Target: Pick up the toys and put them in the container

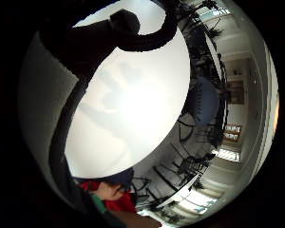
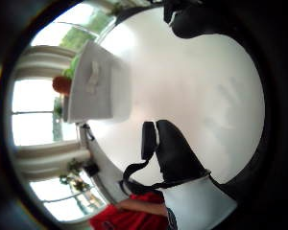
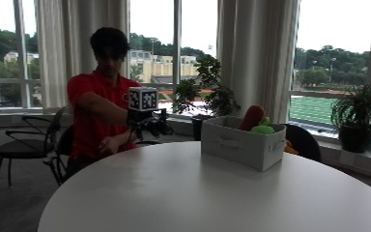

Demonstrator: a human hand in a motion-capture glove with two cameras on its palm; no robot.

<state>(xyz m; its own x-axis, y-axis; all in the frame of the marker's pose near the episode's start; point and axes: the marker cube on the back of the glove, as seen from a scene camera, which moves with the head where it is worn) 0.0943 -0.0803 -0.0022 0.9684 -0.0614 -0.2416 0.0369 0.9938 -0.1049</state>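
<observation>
Relaxed and holding nothing, my grip (image 3: pixel 152 124) hovers above the worktop (image 3: pixel 192 193); toys (image 3: pixel 255 122) already sit in the container (image 3: pixel 240 145).

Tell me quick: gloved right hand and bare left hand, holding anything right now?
Gloved right hand: raised above the table edge, fingers relaxed, holding nothing.
Bare left hand: low at the table edge; cannot tell whether it holds anything.

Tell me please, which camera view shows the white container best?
The outside view shows the container best: it stands whole on the round table, with an orange toy and a green toy sticking out. The thumb side palm view shows it tilted near the table's edge. The little finger side palm view does not show it.
</observation>
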